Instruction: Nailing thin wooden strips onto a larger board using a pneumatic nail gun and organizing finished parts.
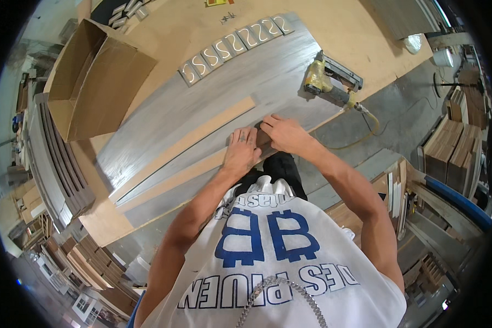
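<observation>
Grey panel (213,104): left hand (241,148), right hand (281,133) grips pressed flat on edge; nail gun (331,82) near.

Your left hand (241,148) and right hand (281,133) press together on a grey plank (213,104) at the table's (333,33) near edge, nail gun (333,82) just beyond.

Wearing a white T-shirt (279,262) with blue printed lettering, dark trousers (281,169), a metal chain (281,298); bare forearms.

Grey wood-grain board (213,98), tan strip (191,139), yellow nail gun (331,82), brown carton (95,76).
</observation>
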### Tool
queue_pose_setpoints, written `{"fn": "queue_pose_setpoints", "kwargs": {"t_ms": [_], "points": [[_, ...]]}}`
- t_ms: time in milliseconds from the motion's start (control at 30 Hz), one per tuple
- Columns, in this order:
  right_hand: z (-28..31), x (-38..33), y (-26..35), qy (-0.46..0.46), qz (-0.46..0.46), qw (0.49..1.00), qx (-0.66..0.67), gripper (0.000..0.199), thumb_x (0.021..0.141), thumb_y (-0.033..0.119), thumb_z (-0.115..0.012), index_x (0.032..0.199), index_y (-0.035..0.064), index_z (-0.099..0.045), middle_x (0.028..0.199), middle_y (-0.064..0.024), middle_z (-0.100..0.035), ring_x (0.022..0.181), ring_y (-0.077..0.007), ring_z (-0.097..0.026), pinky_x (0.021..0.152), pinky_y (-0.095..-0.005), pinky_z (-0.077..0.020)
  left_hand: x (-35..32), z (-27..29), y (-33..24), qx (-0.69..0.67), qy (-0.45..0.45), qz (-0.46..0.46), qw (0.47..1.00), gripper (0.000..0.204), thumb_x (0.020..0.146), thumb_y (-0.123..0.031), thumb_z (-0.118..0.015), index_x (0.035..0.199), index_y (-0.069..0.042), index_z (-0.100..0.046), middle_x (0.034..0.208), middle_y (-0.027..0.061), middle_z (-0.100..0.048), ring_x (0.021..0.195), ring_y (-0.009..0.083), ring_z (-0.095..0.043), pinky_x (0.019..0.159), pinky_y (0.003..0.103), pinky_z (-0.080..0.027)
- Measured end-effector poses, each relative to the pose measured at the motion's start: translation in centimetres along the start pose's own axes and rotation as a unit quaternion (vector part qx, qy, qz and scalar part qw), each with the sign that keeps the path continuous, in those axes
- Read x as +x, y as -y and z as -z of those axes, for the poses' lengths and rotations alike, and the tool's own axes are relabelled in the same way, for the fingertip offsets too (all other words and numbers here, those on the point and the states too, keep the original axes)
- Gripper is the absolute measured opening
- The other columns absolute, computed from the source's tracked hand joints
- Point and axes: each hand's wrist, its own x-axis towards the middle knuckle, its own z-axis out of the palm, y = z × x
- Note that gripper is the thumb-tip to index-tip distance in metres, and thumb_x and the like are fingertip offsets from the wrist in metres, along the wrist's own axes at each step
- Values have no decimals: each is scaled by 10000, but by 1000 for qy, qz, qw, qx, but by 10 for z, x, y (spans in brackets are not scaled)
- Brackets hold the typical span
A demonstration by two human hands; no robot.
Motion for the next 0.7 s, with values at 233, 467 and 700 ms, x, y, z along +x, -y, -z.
{"fn": "queue_pose_setpoints", "kwargs": {"t_ms": [233, 467, 700], "points": [[-37, -36, 41, -99, -213, 945, 230, 684, 799, 97, -684, 1400, -84, -413, 1114, -236, -620, 1015, -405, -628, 815, -447, -538, 1, -14, 3, -7, -15, 12, 1000, 579, 877, -267, -691, 1321, 48, -495, 1249, 185, -532, 1166, 377, -471, 987, 478, -407], [-34, -35, 60, -39, -310, 739, 597, 809, 916, 76, -598, 1594, 25, -158, 867, -107, -648, 651, -159, -597, 587, -282, -493, 2, -11, 2, -25, -36, 5, 999, 582, 816, -179, -748, 1292, 31, -487, 1217, 208, -523, 1107, 403, -478, 966, 485, -420], [-29, -30, 66, -94, -316, 690, 645, 786, 908, 87, -598, 1574, -11, -193, 699, -81, -643, 519, -137, -585, 490, -286, -476, 3, -12, -2, -6, -32, 0, 999, 519, 861, -191, -700, 1271, 52, -494, 1213, 209, -533, 1117, 407, -475, 986, 482, -403]]}}
